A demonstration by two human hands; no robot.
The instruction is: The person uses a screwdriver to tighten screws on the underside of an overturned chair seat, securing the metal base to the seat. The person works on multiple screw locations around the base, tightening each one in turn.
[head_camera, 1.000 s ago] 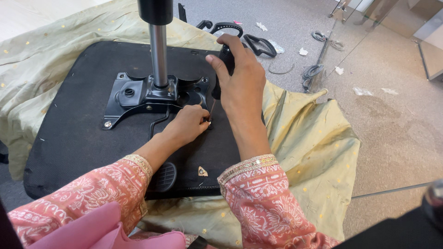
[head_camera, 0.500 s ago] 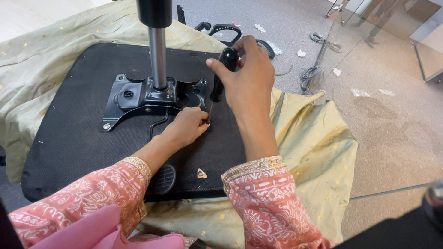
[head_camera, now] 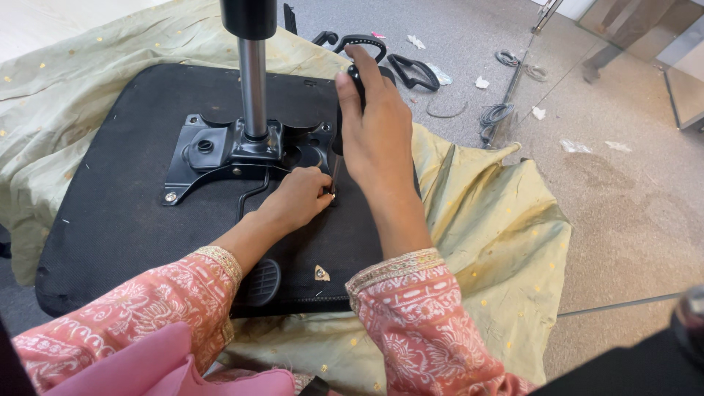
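Observation:
An upturned black office chair seat [head_camera: 110, 213] lies on a pale green cloth [head_camera: 484, 220]. A black metal mounting plate [head_camera: 220, 150] with a chrome gas cylinder [head_camera: 254, 88] stands on it. My right hand [head_camera: 378, 136] grips the black handle of a screwdriver [head_camera: 352, 77], held upright with its thin shaft pointing down at the plate's right corner. My left hand [head_camera: 301, 198] pinches the shaft's tip at the screw there. Both sleeves are pink with a printed pattern.
Black plastic chair armrest parts [head_camera: 414, 70] lie on the grey carpet beyond the cloth. Cables [head_camera: 499, 114] and paper scraps [head_camera: 587, 145] are scattered to the right. A lever paddle [head_camera: 262, 282] lies on the seat near my left wrist. A glass partition edge [head_camera: 513, 81] runs diagonally.
My right hand has turned slightly on the screwdriver handle and shifted a little. My left hand stays at the tip.

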